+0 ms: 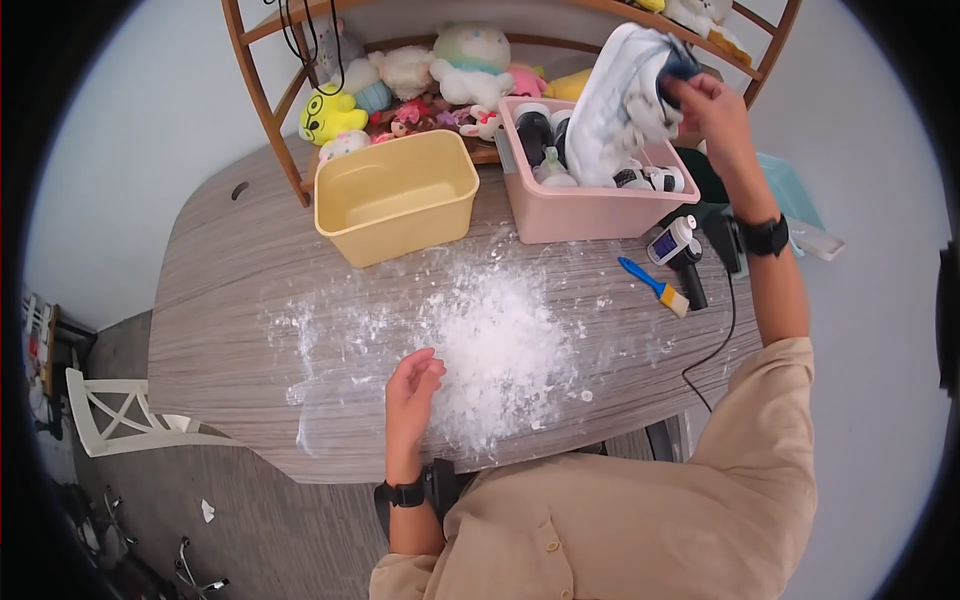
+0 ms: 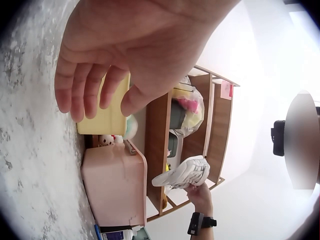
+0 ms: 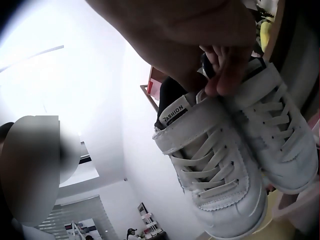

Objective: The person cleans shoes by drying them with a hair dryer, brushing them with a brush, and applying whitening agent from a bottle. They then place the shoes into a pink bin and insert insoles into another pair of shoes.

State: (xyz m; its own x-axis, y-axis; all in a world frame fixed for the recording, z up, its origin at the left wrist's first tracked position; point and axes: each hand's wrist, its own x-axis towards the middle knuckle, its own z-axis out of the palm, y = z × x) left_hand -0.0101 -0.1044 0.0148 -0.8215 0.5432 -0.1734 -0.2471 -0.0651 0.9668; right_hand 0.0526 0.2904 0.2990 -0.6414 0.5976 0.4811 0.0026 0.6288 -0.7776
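Two white shoes with laces and straps (image 3: 215, 165) hang side by side from my right hand (image 3: 220, 55), which pinches them at their dark-lined openings. In the head view the pair (image 1: 620, 105) is above the pink bin (image 1: 600, 215), held by the right hand (image 1: 722, 125). My left hand (image 1: 412, 395) hovers at the left edge of a heap of white powder (image 1: 500, 350) on the wooden table (image 1: 230, 330). Its fingers are relaxed and hold nothing, as the left wrist view of this hand (image 2: 125, 60) also shows.
A yellow bin (image 1: 400, 225) stands left of the pink bin, which holds bottles and jars. To the right lie a blue-handled brush (image 1: 655, 288), a white bottle (image 1: 672, 240) and a black device with a cord. Behind is a shelf of plush toys (image 1: 470, 60).
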